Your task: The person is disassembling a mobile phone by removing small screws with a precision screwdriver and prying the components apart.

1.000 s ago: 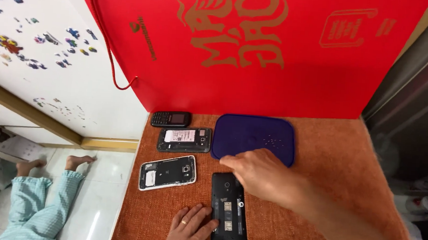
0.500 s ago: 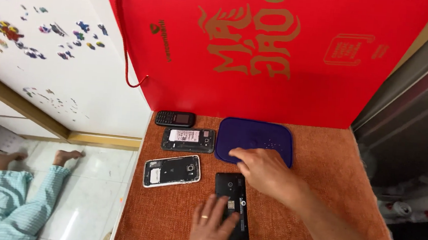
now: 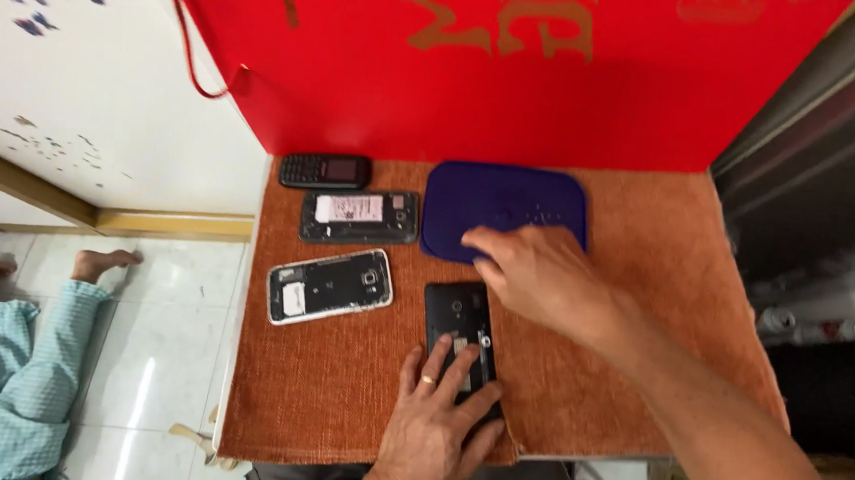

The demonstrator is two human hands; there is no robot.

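Observation:
A black phone with its back cover off (image 3: 459,332) lies on the orange cloth (image 3: 643,315). My left hand (image 3: 435,416), a ring on one finger, rests flat on the phone's lower half, fingers spread. My right hand (image 3: 545,273) reaches over the phone's upper right, its fingertips at the front edge of a dark blue tray (image 3: 505,207). It holds nothing that I can see. A white-rimmed opened phone (image 3: 329,285) lies to the left. Behind it sit a dark opened phone (image 3: 359,215) and a small black keypad phone (image 3: 324,171).
A large red paper bag (image 3: 500,65) stands against the back of the table. A person's legs in light blue trousers (image 3: 9,341) lie on the white tiled floor at left. A dark cabinet (image 3: 833,178) borders the right side.
My right hand has moved up from the black phone toward the blue tray. My left hand has slid further up onto the phone. The camera has moved closer.

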